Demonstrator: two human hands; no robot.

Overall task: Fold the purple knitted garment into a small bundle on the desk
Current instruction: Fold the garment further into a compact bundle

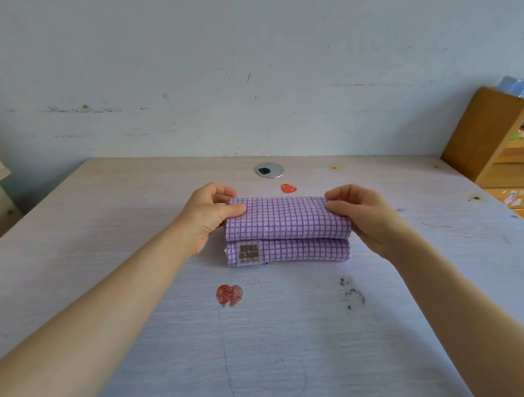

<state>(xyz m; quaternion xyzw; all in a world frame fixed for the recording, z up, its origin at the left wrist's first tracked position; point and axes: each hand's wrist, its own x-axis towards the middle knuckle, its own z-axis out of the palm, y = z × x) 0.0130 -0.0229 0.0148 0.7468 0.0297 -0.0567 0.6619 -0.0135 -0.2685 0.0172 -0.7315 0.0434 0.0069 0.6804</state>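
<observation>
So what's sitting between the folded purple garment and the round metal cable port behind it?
In the head view, a small red sticker lies on the desk between the purple garment and the cable port; otherwise that stretch is bare.

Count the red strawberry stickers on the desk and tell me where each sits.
2. One red strawberry sticker lies on the pale desk in front of the folded purple checked garment; the other lies behind it, near the round metal cable grommet. The garment could hide more.
</observation>
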